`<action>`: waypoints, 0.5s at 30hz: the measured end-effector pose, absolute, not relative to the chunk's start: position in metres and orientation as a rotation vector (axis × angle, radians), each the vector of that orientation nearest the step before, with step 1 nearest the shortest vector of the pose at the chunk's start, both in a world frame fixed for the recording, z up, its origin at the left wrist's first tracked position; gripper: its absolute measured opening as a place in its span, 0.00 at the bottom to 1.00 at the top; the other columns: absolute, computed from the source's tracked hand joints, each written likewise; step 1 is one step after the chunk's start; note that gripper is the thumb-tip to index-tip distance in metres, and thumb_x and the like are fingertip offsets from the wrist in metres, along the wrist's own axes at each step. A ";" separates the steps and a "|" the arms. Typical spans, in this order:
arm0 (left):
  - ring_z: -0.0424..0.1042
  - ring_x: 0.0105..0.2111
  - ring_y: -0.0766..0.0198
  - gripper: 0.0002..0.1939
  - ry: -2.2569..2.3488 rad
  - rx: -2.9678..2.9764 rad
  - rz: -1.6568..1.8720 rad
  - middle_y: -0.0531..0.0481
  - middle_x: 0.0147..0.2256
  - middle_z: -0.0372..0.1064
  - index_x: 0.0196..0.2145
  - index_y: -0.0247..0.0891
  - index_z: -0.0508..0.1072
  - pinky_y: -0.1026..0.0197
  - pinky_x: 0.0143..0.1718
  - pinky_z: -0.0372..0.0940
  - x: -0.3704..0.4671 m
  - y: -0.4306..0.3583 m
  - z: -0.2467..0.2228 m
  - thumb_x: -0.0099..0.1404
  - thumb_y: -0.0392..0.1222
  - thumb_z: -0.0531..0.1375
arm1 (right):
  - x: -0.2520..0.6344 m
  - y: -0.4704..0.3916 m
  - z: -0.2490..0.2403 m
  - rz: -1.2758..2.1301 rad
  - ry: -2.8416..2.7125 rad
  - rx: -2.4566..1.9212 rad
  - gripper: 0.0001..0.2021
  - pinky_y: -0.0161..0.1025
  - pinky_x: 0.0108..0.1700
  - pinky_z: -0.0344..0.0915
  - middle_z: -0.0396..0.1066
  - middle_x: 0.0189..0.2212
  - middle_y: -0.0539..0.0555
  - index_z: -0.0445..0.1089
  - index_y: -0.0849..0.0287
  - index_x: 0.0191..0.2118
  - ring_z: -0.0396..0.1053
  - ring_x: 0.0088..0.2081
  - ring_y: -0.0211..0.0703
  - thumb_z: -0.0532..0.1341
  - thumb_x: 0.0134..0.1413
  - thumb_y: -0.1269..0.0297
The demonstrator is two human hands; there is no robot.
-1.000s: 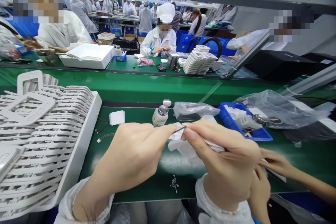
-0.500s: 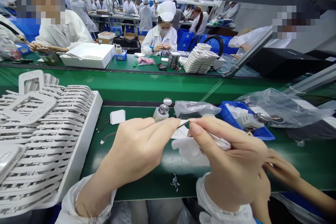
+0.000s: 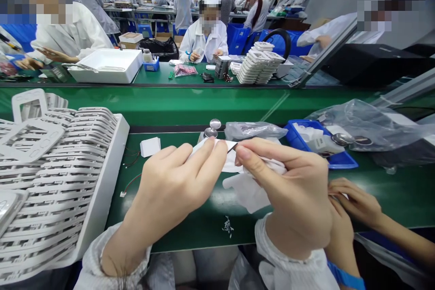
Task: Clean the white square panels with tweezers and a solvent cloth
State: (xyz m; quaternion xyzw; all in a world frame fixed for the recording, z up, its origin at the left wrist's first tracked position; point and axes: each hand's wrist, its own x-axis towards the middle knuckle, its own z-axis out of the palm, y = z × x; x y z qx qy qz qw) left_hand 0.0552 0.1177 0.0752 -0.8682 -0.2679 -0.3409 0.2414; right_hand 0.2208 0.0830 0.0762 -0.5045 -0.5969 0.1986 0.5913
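Observation:
Between my two hands is a thin flat white piece (image 3: 232,146) with a dark edge, mostly covered by fingers. My left hand (image 3: 180,186) is closed, pinching it from the left. A crumpled white wiping cloth (image 3: 247,192) hangs from my right hand (image 3: 292,195), which is closed around it with thumb and forefinger at the dark edge. Just behind my left fingertips stands a dispenser bottle (image 3: 211,132) with a raised metal lid. White scraps (image 3: 227,226) lie on the green bench (image 3: 190,235) below my hands.
To the left, a white tray (image 3: 112,167) holds rows of white plastic frames. A stack of white cards (image 3: 150,147) and a red-and-black wire lie beside it. At right are a blue bin (image 3: 345,161), clear plastic bags (image 3: 367,122) and a co-worker's hands (image 3: 356,204).
My hands still hold the piece and the cloth, with more white showing behind my left fingers. The view has shifted slightly. The hands of the person opposite have moved apart.

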 end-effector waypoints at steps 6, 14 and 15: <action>0.65 0.20 0.67 0.12 -0.726 -2.348 -0.888 0.48 0.37 0.78 0.44 0.30 0.73 0.61 0.19 0.55 0.058 0.118 0.075 0.63 0.26 0.56 | 0.222 0.087 0.075 0.481 -1.364 -1.154 0.09 0.32 0.24 0.71 0.75 0.22 0.47 0.76 0.52 0.26 0.73 0.24 0.39 0.65 0.51 0.74; 0.65 0.20 0.67 0.10 -0.701 -2.288 -0.882 0.46 0.40 0.79 0.43 0.29 0.74 0.62 0.19 0.56 0.060 0.119 0.074 0.65 0.29 0.56 | 0.220 0.087 0.075 0.468 -1.301 -1.184 0.08 0.31 0.21 0.70 0.74 0.20 0.46 0.76 0.54 0.25 0.72 0.21 0.37 0.65 0.48 0.74; 0.65 0.20 0.67 0.10 -0.698 -2.285 -0.880 0.46 0.40 0.78 0.43 0.29 0.74 0.62 0.19 0.56 0.061 0.118 0.074 0.65 0.29 0.56 | 0.220 0.087 0.074 0.474 -1.291 -1.191 0.08 0.31 0.21 0.69 0.74 0.19 0.46 0.76 0.54 0.24 0.71 0.21 0.37 0.65 0.48 0.74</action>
